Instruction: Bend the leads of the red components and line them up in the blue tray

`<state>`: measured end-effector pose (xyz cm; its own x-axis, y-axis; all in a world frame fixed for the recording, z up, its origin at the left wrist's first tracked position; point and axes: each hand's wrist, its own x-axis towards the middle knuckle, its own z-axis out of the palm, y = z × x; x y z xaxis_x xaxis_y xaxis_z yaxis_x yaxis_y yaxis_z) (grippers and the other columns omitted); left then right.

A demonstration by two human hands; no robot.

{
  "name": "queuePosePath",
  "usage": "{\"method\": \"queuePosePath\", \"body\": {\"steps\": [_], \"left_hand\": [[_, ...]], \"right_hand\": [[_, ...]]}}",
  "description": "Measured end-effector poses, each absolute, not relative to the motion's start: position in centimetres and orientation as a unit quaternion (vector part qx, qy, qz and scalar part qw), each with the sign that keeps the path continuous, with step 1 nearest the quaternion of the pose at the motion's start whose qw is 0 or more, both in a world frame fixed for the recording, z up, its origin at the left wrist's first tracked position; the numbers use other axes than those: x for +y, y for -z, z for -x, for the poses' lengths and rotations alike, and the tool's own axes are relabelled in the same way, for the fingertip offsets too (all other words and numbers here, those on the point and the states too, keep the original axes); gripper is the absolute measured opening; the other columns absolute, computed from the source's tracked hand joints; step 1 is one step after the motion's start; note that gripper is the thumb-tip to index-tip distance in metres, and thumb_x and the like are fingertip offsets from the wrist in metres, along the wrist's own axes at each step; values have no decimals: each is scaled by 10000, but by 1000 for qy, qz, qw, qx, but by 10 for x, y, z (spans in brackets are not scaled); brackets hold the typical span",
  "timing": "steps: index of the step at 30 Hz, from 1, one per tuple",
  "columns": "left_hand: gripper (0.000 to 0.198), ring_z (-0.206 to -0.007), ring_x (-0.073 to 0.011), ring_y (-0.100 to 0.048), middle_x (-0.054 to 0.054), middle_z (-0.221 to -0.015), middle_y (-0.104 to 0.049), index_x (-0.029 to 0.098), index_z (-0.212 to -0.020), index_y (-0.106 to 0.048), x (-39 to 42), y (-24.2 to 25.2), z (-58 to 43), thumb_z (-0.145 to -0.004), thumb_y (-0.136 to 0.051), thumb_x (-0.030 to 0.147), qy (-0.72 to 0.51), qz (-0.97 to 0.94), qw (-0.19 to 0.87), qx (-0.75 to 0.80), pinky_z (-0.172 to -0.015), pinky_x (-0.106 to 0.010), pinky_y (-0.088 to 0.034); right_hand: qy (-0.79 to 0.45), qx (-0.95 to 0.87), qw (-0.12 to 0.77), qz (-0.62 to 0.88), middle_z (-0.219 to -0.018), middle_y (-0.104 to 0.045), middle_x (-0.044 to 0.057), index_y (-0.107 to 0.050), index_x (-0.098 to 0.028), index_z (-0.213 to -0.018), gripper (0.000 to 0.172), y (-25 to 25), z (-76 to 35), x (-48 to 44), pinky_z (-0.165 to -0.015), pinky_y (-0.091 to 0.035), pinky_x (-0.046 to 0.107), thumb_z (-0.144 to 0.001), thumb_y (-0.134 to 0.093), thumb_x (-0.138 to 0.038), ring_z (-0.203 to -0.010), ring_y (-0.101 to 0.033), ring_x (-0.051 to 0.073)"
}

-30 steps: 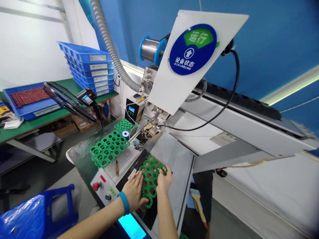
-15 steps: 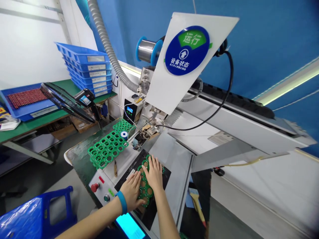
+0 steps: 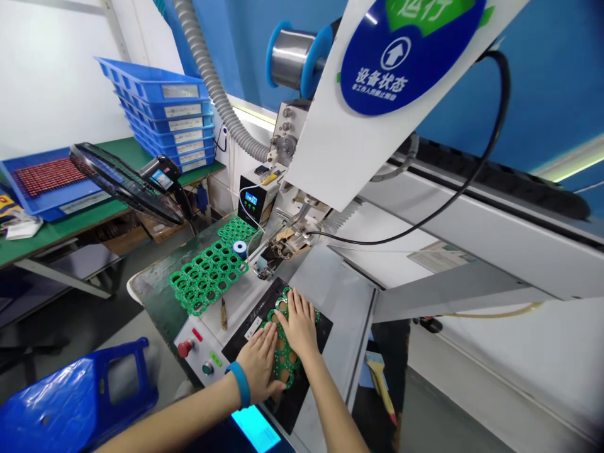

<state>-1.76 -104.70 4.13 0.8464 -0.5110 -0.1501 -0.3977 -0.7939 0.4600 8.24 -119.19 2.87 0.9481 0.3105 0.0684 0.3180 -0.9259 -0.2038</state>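
Both palms lie on a green circuit board panel point(image 3: 282, 357) with round holes, which sits on a black fixture plate point(image 3: 295, 409). My left hand point(image 3: 258, 365), with a blue band at the wrist, rests flat along the panel's left edge, fingers stretched out. Across the panel's upper right part lies my right hand point(image 3: 301, 324), its fingers extended too. Parts of the panel are hidden beneath the hands. Just beyond the plate stands the machine's soldering head point(image 3: 283, 242).
Stacked green panels point(image 3: 207, 277) lie to the left, near a small solder reel point(image 3: 240, 248) and a pointed tool point(image 3: 223, 314). A red button point(image 3: 185, 348) sits on the control box. On the right is a brush point(image 3: 381, 387). A fan point(image 3: 127, 182) stands at back left.
The camera view has shifted, so the machine's white cover looks larger and higher. Both hands stay flat on the panel, with hardly any visible movement over it.
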Motion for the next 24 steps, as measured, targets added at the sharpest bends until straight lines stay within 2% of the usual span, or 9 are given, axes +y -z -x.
{"method": "queuePosePath", "body": {"steps": [9,16,21,24], "left_hand": [[939,-1468,-323,-81,-238,-1553,-117,-19,-1475,-214,-1042,-41,23,-880,-341,696,127,-939,207,-242,-1212,-434,-159],[898,-1466,-322,-122,-221,-1557,-141,3,-1476,-240,-1041,-43,22,-885,-379,665,123,-941,203,-243,-1202,-428,-198],[863,-1465,-309,-130,-207,-1558,-150,11,-1481,-225,-1041,-44,21,-906,-359,642,124,-941,197,-245,-1195,-416,-217],[851,-1464,-307,-128,-207,-1556,-151,9,-1481,-221,-1041,-44,21,-914,-369,626,120,-943,192,-243,-1195,-419,-226]], "right_hand": [[34,-135,92,986,-1432,-479,207,-401,-93,-1438,783,-35,-76,-1188,-1066,-293,514,-890,-397,-652,-1314,-389,363],[4,-153,61,986,-1314,-569,191,-509,-129,-1356,693,-51,-95,-1190,-922,-370,493,-895,-408,-636,-1117,-499,365],[-15,-168,38,985,-1273,-589,192,-540,-87,-1314,700,-60,-101,-1189,-897,-366,477,-880,-459,-630,-1053,-519,364],[-19,-170,31,985,-1257,-592,182,-542,-102,-1304,675,-64,-102,-1188,-883,-372,470,-872,-497,-619,-1040,-531,345]]}}
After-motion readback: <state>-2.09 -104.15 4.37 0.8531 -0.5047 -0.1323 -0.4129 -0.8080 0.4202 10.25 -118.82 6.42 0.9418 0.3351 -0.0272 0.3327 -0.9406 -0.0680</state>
